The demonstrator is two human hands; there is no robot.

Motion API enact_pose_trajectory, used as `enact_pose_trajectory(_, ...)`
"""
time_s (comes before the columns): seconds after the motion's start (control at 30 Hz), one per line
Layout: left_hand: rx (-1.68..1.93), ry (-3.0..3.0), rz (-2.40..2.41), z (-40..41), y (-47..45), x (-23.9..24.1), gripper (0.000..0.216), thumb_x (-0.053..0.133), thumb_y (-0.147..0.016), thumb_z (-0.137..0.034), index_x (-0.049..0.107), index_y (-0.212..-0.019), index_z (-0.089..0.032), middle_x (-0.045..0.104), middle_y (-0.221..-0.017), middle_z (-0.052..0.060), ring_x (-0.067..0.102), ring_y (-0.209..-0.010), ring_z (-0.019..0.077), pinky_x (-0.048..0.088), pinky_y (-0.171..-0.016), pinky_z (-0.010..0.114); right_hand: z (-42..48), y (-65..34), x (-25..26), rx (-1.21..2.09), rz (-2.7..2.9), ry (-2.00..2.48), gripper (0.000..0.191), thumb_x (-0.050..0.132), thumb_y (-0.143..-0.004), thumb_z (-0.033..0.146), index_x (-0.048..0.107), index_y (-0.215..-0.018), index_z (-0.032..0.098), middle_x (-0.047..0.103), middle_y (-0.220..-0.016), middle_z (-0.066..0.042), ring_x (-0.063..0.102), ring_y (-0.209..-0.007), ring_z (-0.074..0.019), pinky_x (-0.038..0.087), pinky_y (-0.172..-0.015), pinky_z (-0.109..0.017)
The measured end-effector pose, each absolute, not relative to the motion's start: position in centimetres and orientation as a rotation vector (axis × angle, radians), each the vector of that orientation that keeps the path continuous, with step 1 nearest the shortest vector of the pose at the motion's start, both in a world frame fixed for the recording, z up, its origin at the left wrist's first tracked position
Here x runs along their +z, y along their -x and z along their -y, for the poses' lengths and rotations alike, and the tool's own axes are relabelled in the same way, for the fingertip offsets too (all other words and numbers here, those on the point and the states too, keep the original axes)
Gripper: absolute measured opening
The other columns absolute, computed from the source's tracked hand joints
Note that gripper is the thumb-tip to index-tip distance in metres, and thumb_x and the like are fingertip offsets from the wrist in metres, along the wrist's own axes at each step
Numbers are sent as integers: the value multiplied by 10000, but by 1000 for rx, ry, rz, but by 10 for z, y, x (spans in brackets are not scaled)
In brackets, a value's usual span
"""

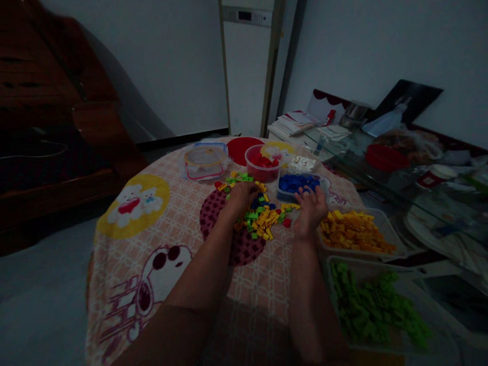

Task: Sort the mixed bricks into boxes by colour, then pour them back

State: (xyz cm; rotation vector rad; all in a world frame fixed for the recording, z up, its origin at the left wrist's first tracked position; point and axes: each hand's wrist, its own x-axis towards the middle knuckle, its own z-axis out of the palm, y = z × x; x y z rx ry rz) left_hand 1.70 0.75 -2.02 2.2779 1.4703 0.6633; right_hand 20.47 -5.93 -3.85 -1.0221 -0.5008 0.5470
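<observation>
A heap of small mixed bricks (258, 217), yellow, green, blue and red, lies on a round table with a cartoon cloth (150, 245). My left hand (241, 196) rests palm down on the far left of the heap, fingers curled over bricks. My right hand (311, 208) hovers at the near rim of a clear box of blue bricks (298, 182), fingers bent around something I cannot make out. Just right of that hand sits a box of yellow bricks (355, 231).
A box of green bricks (372, 306) stands near right. Further back are a red-brick tub (263, 163), a white-brick box (302, 162) and an empty lidded box (205, 160). A cluttered glass table (420, 182) is at right, dark wooden furniture (46, 131) at left.
</observation>
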Motion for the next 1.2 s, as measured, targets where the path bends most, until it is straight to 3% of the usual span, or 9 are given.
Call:
enact_pose_trajectory(0.1, 586, -2385, -1424, -6, -24, -24, 377, 551, -850, -93, 783, -1114, -229, 756, -1172, 74, 680, -1101, 234, 491, -1043, 351, 59, -208, -41, 519, 602, 1002, 778, 673, -772, 369, 426, -1485, 178, 587, -1381, -167, 629, -1227, -256, 556, -983, -494)
enact_pose_trajectory(0.2, 510, -2449, -1436, -6, -28, -28, 418, 521, -858, -85, 772, -1154, -239, 742, -1200, 82, 672, -1122, 235, 492, -1041, 348, 57, -210, -44, 490, 654, 1018, 788, 648, -784, 379, 410, -1508, 180, 523, -1463, -177, 542, -1338, -279, 492, -1055, -539)
enact_pose_trajectory(0.47, 447, -2475, -1423, -3, -28, -26, 400, 600, -803, -78, 765, -1140, -215, 730, -1184, 101, 654, -1139, 256, 494, -1029, 357, 55, -207, -42, 411, 761, 1010, 806, 545, -757, 289, 377, -1538, 185, 398, -1586, -141, 358, -1491, -255, 319, -1197, -521)
enact_pose_trajectory(0.7, 449, -2437, -1465, -1, -30, -26, 343, 642, -801, -105, 743, -1113, -204, 726, -1179, 94, 654, -1114, 254, 495, -974, 343, 57, -207, -38, 401, 805, 961, 878, 502, -660, 202, 388, -1531, 212, 432, -1579, -101, 349, -1501, -231, 234, -1237, -514)
enact_pose_trajectory(0.83, 479, -2396, -1460, -2, -31, -27, 313, 656, -773, -90, 744, -1052, -199, 750, -1048, 81, 673, -1011, 245, 504, -897, 334, 58, -209, -39, 367, 763, 945, 794, 491, -662, 208, 487, -1455, 177, 511, -1513, -114, 423, -1457, -234, 271, -1229, -514)
enact_pose_trajectory(1.03, 620, -2302, -1416, -5, -30, -30, 218, 678, -736, -84, 742, -906, -204, 750, -889, 40, 677, -872, 212, 499, -814, 308, 56, -213, -40, 373, 725, 982, 516, 523, -716, 262, 678, -1196, 154, 681, -1272, -114, 613, -1250, -246, 424, -1139, -514)
enact_pose_trajectory(1.2, 893, -2046, -1275, -9, -31, -30, 151, 698, -705, -108, 715, -841, -171, 718, -778, 12, 656, -738, 162, 498, -728, 267, 58, -205, -32, 405, 746, 1044, 328, 622, -747, 352, 724, -986, 150, 753, -973, -94, 713, -912, -218, 577, -896, -429)
